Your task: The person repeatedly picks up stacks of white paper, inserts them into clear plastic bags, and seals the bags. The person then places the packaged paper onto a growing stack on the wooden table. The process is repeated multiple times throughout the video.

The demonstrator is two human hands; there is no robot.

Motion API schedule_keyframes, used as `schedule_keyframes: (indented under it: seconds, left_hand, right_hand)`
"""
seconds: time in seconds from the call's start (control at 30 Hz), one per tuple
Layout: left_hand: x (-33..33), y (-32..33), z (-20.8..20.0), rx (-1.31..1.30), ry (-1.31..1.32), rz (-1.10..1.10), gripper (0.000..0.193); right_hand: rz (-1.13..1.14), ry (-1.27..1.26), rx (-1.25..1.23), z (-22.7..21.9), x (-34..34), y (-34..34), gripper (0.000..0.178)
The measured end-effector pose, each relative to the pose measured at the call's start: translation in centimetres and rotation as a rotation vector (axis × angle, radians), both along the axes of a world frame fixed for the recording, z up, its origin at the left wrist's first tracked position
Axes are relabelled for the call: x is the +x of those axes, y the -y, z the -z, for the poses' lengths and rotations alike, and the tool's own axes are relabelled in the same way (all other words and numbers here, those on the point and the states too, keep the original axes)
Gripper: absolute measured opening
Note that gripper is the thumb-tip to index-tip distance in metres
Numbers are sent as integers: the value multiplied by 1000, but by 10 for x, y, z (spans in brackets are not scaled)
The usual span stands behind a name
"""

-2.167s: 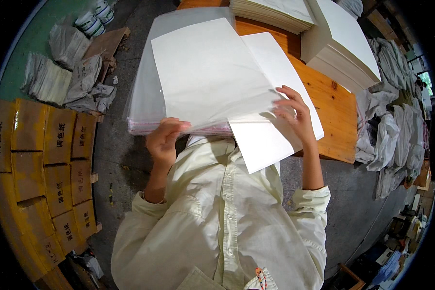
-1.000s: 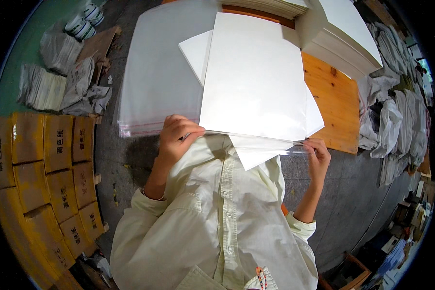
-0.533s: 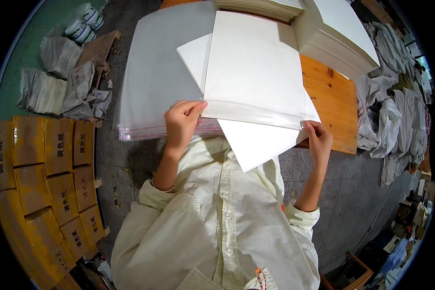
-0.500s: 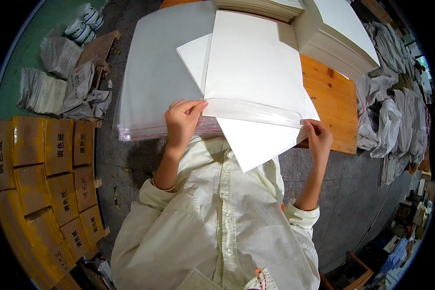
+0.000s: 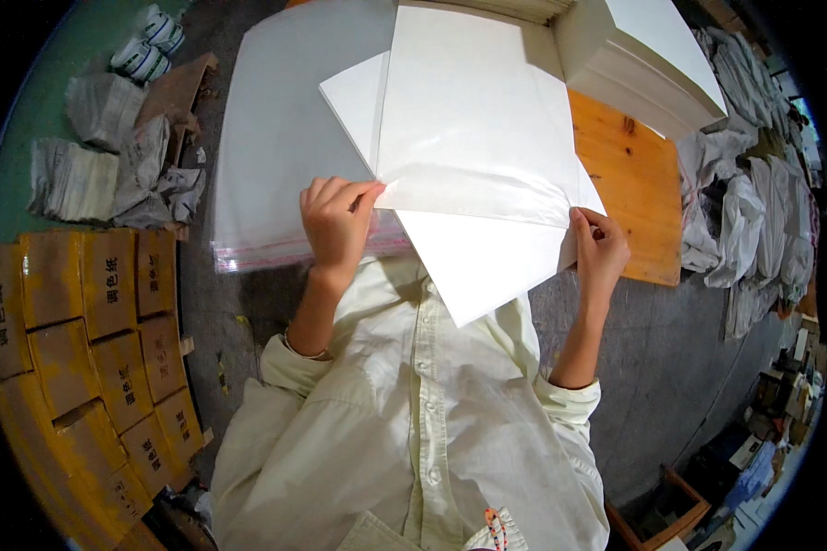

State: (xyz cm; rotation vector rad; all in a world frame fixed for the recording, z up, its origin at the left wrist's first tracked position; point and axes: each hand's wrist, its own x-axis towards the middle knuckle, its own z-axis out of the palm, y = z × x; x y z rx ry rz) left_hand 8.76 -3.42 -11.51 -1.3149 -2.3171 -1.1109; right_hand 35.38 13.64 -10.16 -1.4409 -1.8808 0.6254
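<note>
A clear plastic bag is around a white stack of paper, its flap end toward me. My left hand pinches the left corner of the bag's flap. At the right corner, my right hand is closed on the same flap, so it stretches flat between them. Beneath lies another white paper stack, turned at an angle, one corner pointing at my body. To the left, a pile of clear plastic bags with pinkish edge strips lies flat, partly under the paper.
Tall stacks of white paper stand at the back right on the wooden table. Taped cardboard boxes are piled at left, with wrapped bundles and white tubs beyond. Crumpled plastic sheeting lies at right.
Both hands still pinch the flap corners. The flap has shifted slightly away from me and is creased more toward its right end. The view has moved a little.
</note>
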Motion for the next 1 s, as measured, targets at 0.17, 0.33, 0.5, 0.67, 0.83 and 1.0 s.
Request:
schedule_keyframes:
  seconds: [0.17,0.33,0.5,0.67,0.83,1.0]
  left_hand:
    - [-5,2,3,-78,-72,30,7]
    - [-5,1,1,-116,-172,69,20]
    - [-4,-1,-9,-159,-286,176,32]
    - [-14,-5,-25,-292,-617,608,38]
    - [-15,-15,-46,-598,-578,764,41]
    - [46,-41,-28,-521,-371,698,37]
  right_hand:
    - [23,-50,-46,-2,-4,1,21]
    - [-4,-79,16,3,-7,4,28]
    - [-109,110,384,10,-4,0,20]
    - [-265,281,440,-1,-5,-1,22]
    - [-262,361,444,-1,4,-4,28]
    - [-179,377,461,-3,1,9,36]
